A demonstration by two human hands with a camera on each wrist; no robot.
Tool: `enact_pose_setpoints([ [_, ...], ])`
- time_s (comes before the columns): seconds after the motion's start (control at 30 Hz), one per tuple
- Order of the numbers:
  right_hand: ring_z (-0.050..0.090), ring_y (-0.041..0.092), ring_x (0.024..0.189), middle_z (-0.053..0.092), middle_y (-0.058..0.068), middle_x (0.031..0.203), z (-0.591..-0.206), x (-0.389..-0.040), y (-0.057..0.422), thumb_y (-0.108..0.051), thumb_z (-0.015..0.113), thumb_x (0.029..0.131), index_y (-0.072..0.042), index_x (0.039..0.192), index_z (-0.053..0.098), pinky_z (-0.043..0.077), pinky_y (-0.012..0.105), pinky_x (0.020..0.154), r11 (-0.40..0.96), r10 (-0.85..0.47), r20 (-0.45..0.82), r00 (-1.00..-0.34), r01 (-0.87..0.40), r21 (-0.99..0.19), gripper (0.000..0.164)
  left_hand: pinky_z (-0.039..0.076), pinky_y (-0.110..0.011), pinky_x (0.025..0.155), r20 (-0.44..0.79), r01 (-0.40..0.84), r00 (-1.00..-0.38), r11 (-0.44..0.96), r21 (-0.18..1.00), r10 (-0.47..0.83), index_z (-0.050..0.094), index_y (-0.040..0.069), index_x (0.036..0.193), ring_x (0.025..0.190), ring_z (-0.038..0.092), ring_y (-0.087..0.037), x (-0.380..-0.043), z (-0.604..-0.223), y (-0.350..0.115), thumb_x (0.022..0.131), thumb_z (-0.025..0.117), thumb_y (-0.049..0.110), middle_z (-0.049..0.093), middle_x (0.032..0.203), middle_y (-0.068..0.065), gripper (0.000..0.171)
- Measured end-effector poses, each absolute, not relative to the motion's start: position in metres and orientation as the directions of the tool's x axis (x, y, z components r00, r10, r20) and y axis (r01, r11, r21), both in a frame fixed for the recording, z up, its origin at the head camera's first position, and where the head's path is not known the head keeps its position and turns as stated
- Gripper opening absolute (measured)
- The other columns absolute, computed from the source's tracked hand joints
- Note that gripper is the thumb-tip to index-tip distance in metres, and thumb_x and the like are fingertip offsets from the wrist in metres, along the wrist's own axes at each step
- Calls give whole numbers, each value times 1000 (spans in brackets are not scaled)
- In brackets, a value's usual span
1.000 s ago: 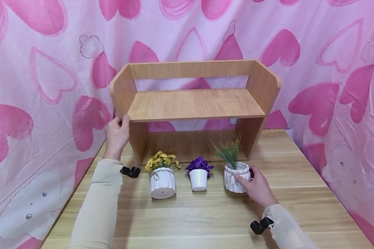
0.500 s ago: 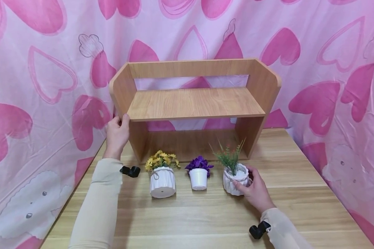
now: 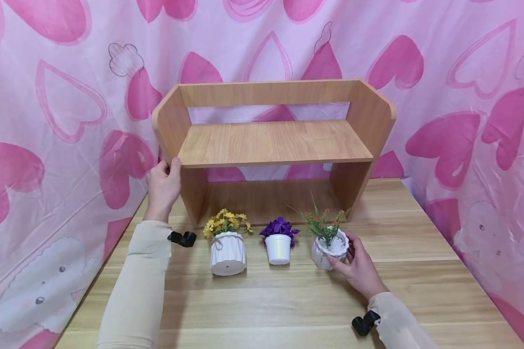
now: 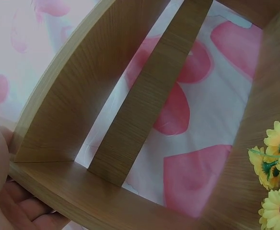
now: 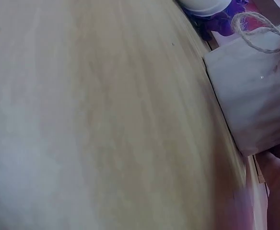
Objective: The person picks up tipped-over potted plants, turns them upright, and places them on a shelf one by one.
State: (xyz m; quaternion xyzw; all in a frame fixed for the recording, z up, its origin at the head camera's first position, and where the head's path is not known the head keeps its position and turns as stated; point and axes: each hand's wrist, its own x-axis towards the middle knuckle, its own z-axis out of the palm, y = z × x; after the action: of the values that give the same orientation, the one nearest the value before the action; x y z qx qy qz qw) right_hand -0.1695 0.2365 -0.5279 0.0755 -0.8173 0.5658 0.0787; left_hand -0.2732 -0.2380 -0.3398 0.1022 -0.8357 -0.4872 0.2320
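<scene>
A wooden two-tier shelf [image 3: 272,143] stands at the back of the table. My left hand [image 3: 163,186] grips its left side panel [image 4: 68,110], thumb on the front edge. In front stand three small white pots: yellow flowers [image 3: 227,245], purple flowers [image 3: 279,242] and a ribbed pot with green sprigs [image 3: 327,245]. My right hand [image 3: 355,264] grips the ribbed pot [image 5: 255,96] from the right and tips it toward me; a twine bow [image 5: 255,28] shows on it.
The wooden table [image 3: 288,305] reaches to the near edge. A pink heart-print cloth [image 3: 48,121] hangs behind and on both sides. Black camera mounts sit on my left wrist [image 3: 181,238] and my right wrist [image 3: 364,324].
My right hand has tilted the ribbed pot toward me, so its mouth and the sprigs lean forward and lower. The left hand stayed on the shelf's side.
</scene>
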Motion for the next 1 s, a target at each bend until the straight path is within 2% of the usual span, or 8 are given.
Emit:
enact_pose_setpoints([
  [0.1,49,41,147,47,38,157,-528,-169,240,-1,84,90,11,156,33,32,1,107,369,-57,216,-975,-222,-903,84,44,-32,76,292,63,-867,494,867,-403,64,-6,101,106,60,-34,-274,-340,-237,111,48,48,62,100,-24,57],
  [0.17,41,51,150,44,37,160,-529,-169,243,-3,84,91,11,158,32,30,0,108,369,-75,215,-974,-227,-901,86,44,-30,78,299,67,-859,487,871,-415,65,-5,101,107,60,-33,-275,-341,-236,111,48,47,65,104,-24,56],
  [0.23,41,46,151,42,36,161,-529,-169,245,-3,84,91,9,159,32,29,0,109,356,-87,215,-973,-232,-905,87,43,-29,78,316,82,-847,482,872,-428,65,-6,99,105,60,-33,-276,-343,-235,110,50,45,66,104,-26,54],
  [0.33,47,23,149,44,36,161,-531,-170,247,-2,84,91,8,160,33,31,1,111,335,-103,234,-967,-255,-907,87,43,-26,78,352,111,-823,480,870,-447,68,-7,100,101,61,-31,-278,-345,-235,109,52,42,70,106,-27,52],
  [0.4,47,16,146,44,36,160,-531,-171,247,-2,85,90,6,160,34,31,2,112,330,-113,246,-963,-270,-904,87,42,-24,77,373,130,-810,481,867,-453,70,-9,102,99,61,-31,-279,-346,-234,108,53,39,72,105,-28,51],
  [0.63,36,46,152,42,30,163,-530,-173,248,-8,86,91,0,163,31,27,0,111,349,-138,197,-971,-234,-907,91,50,-25,91,356,138,-817,446,884,-454,76,-4,119,108,67,-28,-280,-347,-235,108,55,39,76,124,-24,49],
  [0.8,42,42,149,44,26,162,-528,-175,244,-14,87,92,-3,164,30,30,1,109,382,-129,152,-980,-191,-904,93,53,-40,106,333,129,-833,431,893,-442,76,2,128,117,68,-27,-279,-346,-237,108,54,43,75,133,-19,51],
  [1.0,55,28,135,52,25,156,-525,-176,237,-17,87,92,-4,162,32,40,5,101,392,-96,123,-988,-151,-907,91,52,-44,112,313,119,-845,417,901,-433,75,4,131,121,67,-26,-278,-346,-237,108,54,45,73,137,-18,52],
])
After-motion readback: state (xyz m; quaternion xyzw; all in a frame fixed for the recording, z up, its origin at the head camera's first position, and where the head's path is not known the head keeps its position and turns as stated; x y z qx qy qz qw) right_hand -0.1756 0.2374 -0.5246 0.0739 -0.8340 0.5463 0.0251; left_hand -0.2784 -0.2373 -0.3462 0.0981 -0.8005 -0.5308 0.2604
